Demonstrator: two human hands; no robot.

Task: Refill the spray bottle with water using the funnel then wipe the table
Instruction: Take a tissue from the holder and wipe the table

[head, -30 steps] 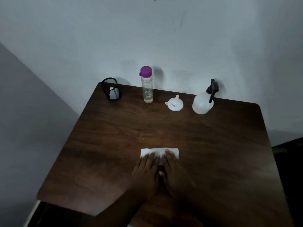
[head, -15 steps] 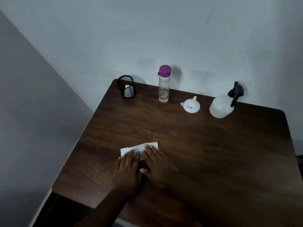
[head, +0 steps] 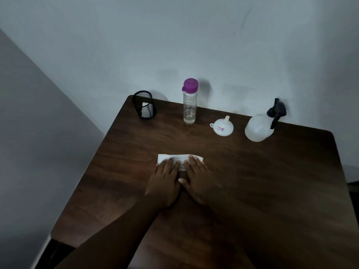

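A folded white cloth lies on the dark wooden table, left of its middle. My left hand and my right hand rest side by side, flat, fingers stretched out over the cloth's near half, thumbs touching. At the back right stands the translucent spray bottle with its black trigger head on. A white funnel sits upside down, spout up, to its left. Further left stands a clear water bottle with a purple cap, a little water in its bottom.
A black mesh cup stands at the table's back left corner. A pale wall runs right behind the table. The table's left edge drops off to the floor beside my left forearm.
Both hands slid the cloth to the left across the table, then back right and a little farther from me. The bottles and funnel have not moved; the camera shifted.
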